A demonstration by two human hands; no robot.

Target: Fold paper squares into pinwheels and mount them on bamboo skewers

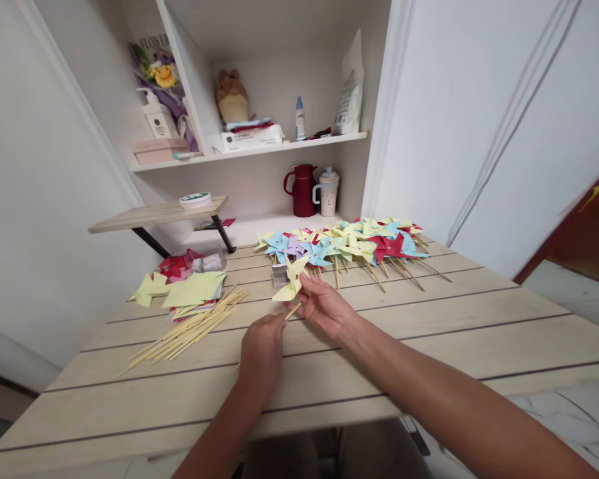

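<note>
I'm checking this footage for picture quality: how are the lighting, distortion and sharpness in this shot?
Head view: soft, even light, with only faint shadows under the hands on the table; no strong glare. Wide-angle bending shows at the edges, where the wall lines lean. The yellow pinwheel held by the left hand and right hand is fairly sharp; shelf labels are too small to read.

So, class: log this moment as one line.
left hand: grips stick | right hand: holds yellow pinwheel | table: finished pinwheels, spare sticks
</note>
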